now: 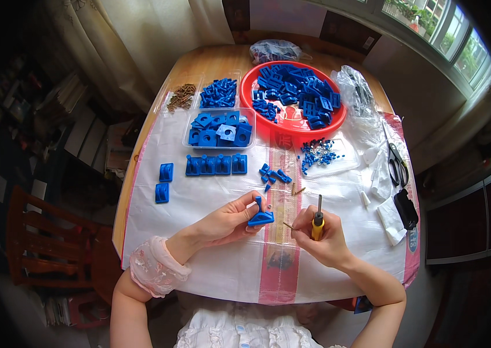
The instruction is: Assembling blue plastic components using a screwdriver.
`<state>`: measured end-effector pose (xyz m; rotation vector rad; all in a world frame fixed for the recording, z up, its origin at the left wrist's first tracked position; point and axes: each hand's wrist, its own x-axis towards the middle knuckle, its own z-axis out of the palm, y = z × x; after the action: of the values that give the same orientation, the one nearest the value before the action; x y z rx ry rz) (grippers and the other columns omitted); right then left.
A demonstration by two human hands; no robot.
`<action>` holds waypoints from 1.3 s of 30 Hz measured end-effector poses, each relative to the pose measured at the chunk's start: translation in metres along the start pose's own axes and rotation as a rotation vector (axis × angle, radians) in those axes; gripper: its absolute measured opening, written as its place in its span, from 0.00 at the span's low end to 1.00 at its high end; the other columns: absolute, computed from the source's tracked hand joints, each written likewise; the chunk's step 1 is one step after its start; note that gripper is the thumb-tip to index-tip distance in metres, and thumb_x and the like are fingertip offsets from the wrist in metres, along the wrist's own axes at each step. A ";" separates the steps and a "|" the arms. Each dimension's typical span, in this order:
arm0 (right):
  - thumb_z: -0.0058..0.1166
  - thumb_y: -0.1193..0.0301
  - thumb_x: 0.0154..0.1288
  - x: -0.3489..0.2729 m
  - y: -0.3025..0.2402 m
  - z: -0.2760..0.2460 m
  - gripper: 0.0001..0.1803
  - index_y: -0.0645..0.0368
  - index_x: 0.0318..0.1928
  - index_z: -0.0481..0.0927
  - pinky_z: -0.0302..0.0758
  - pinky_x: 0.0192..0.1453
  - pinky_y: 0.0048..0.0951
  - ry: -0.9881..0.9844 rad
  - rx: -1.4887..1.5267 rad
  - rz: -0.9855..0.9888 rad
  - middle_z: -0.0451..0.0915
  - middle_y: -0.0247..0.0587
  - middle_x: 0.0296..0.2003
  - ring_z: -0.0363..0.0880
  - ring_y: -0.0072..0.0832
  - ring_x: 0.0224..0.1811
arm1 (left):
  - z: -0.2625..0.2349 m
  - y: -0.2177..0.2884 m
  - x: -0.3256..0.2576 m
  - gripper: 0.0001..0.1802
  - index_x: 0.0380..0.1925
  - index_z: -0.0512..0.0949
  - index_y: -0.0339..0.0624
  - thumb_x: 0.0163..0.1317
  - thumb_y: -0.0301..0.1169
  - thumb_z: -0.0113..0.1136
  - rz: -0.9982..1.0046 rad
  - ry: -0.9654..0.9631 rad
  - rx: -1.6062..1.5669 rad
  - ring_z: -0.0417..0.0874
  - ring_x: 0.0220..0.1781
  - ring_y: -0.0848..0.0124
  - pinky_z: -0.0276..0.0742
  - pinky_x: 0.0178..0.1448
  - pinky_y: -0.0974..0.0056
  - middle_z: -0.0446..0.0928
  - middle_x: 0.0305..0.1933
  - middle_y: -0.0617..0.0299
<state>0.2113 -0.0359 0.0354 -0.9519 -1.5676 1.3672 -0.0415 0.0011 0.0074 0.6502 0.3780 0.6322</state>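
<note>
Head view: left hand (225, 223) pinching small blue plastic bracket (261, 217) above white-covered tabletop (199, 197), right hand (321, 235) closed around yellow-handled screwdriver (318, 220) plus small screw (287, 225); best keeping bracket steady, screw square.
</note>
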 end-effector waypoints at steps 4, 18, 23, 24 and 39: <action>0.60 0.85 0.60 0.000 -0.001 -0.003 0.07 0.62 0.32 0.75 0.60 0.28 0.19 -0.028 -0.023 0.029 0.71 0.28 0.25 0.65 0.11 0.25 | -0.003 -0.002 0.000 0.08 0.51 0.70 0.50 0.81 0.38 0.47 -0.027 0.027 0.027 0.66 0.33 0.81 0.62 0.38 0.74 0.72 0.36 0.71; 0.61 0.85 0.61 0.000 -0.004 -0.001 0.08 0.62 0.31 0.75 0.64 0.29 0.18 -0.055 -0.040 0.061 0.76 0.30 0.28 0.69 0.11 0.26 | 0.004 0.001 -0.002 0.08 0.47 0.74 0.49 0.80 0.38 0.50 -0.066 0.114 0.049 0.62 0.28 0.85 0.59 0.32 0.77 0.71 0.34 0.74; 0.61 0.85 0.61 0.000 -0.004 -0.002 0.08 0.62 0.31 0.75 0.64 0.29 0.18 -0.060 -0.050 0.070 0.77 0.30 0.28 0.69 0.10 0.27 | 0.005 0.003 -0.003 0.08 0.47 0.74 0.48 0.80 0.39 0.51 -0.081 0.127 0.025 0.62 0.28 0.85 0.59 0.32 0.78 0.71 0.33 0.74; 0.61 0.85 0.61 -0.001 -0.004 -0.001 0.08 0.62 0.31 0.76 0.64 0.29 0.18 -0.059 -0.047 0.073 0.77 0.29 0.28 0.69 0.10 0.27 | 0.006 0.004 -0.003 0.09 0.47 0.74 0.49 0.80 0.39 0.51 -0.083 0.135 0.028 0.62 0.28 0.85 0.59 0.32 0.77 0.71 0.33 0.74; 0.59 0.82 0.64 -0.002 -0.005 0.004 0.04 0.64 0.38 0.79 0.68 0.31 0.17 -0.127 -0.056 0.129 0.78 0.28 0.27 0.73 0.10 0.27 | 0.002 -0.002 -0.001 0.09 0.50 0.72 0.51 0.81 0.41 0.47 -0.036 0.024 0.046 0.65 0.32 0.83 0.63 0.39 0.73 0.72 0.36 0.72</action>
<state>0.2084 -0.0393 0.0401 -1.0321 -1.6715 1.5055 -0.0408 -0.0019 0.0074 0.6783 0.4267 0.5989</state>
